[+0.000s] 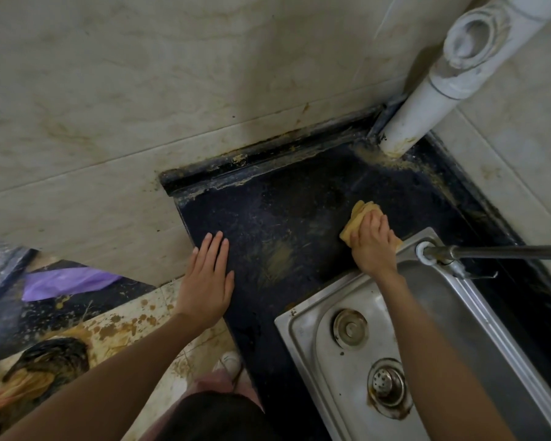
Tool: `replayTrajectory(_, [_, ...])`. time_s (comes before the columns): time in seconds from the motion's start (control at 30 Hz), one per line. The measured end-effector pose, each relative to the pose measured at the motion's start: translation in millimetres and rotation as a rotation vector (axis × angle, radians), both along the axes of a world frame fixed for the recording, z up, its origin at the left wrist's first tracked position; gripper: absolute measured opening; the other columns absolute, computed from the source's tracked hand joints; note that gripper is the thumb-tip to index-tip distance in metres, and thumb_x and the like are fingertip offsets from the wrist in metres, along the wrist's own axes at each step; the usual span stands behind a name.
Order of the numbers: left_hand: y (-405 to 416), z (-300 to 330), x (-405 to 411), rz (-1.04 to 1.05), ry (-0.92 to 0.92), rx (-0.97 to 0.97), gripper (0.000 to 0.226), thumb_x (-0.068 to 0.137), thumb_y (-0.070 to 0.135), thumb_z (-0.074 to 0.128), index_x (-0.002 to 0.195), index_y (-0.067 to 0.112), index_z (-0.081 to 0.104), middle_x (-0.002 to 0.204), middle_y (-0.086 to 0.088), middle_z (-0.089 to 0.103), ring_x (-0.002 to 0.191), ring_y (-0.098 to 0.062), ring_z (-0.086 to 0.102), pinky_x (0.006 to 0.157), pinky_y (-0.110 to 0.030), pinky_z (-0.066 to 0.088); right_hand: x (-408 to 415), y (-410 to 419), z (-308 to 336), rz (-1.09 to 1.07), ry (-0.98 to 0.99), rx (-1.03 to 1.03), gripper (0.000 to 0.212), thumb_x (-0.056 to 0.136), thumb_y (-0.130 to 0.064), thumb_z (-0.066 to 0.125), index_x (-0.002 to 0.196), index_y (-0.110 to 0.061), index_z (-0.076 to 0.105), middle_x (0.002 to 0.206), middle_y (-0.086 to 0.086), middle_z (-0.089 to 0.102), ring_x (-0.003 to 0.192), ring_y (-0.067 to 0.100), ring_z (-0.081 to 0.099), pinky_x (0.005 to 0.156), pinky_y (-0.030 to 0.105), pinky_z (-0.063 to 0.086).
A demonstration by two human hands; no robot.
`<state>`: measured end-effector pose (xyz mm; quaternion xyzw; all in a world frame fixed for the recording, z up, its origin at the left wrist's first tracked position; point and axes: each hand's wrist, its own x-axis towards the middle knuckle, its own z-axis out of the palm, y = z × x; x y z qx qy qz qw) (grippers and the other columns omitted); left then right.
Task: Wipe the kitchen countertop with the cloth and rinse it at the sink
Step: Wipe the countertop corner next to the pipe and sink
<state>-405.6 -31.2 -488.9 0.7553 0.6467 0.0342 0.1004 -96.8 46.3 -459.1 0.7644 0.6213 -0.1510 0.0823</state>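
While the steel sink fills the near right corner, the left hand lies flat with fingers spread on the dark countertop at its left edge. Just beyond the sink's far rim, the right hand curls over the yellow cloth, pressing it to the counter — tan grime streaks the surface. Farther back, a white pipe meets the corner under stained wall tiles.

Right hand presses cloth on countertop.
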Motion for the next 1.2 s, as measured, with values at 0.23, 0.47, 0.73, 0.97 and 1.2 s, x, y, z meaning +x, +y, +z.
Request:
replayTrajectory(0.23, [0.3,0.6,1.0,0.003,-0.041,-0.005,0.06,0.094,0.035,0.02,0.142,0.001,0.028,0.151,-0.013,0.024,0.141,-0.024,0.011,0.112,-0.033,-0.001,-37.6,-68.0,-4.2,0.536,0.006,0.033,0.062,0.1,-0.039,0.004,0.143,0.0,0.028,0.149,0.016,0.033,0.139,0.032,0.027,0.112,0.04,0.018])
replayTrajectory(0.47, [-1.1,-1.3,1.4,0.011,-0.051,0.001,0.063,0.093,0.038,0.013,0.144,0.003,0.021,0.154,-0.011,0.017,0.142,-0.019,0.001,0.115,-0.037,0.004,-58.4,14.5,-9.6,0.278,0.04,0.02,0.06,0.099,-0.04,0.008,0.149,-0.007,-0.002,0.158,0.007,-0.006,0.144,0.022,-0.01,0.114,0.037,-0.008])
replayTrajectory(0.73, [-0.7,0.8,1.0,0.016,-0.01,-0.019,0.062,0.093,0.037,0.015,0.143,0.003,0.024,0.152,-0.012,0.022,0.141,-0.021,0.008,0.113,-0.038,0.009,-55.0,-51.8,-7.9,0.541,-0.002,0.001,0.077,0.093,-0.047,-0.013,0.146,-0.002,0.02,0.153,0.016,0.022,0.142,0.031,0.015,0.115,0.042,0.012])
replayTrajectory(0.97, [-0.6,0.1,1.2,0.013,-0.016,-0.02,0.06,0.093,0.037,0.018,0.142,0.003,0.027,0.151,-0.012,0.025,0.141,-0.024,0.014,0.113,-0.034,0.003,-42.6,20.4,-8.4,0.307,0.017,0.035,0.079,0.085,-0.052,-0.009,0.149,-0.006,0.002,0.158,0.008,-0.001,0.145,0.024,-0.005,0.115,0.037,-0.001])
replayTrajectory(1.2, [-1.0,-2.0,0.7,0.007,-0.031,-0.009,0.063,0.093,0.039,0.012,0.145,0.006,0.019,0.154,-0.01,0.016,0.142,-0.021,0.004,0.114,-0.036,0.003,-51.1,5.2,-9.7,0.252,0.02,-0.031,0.058,0.102,-0.035,0.014,0.148,-0.004,-0.002,0.157,0.011,-0.004,0.144,0.027,-0.007,0.115,0.041,-0.002])
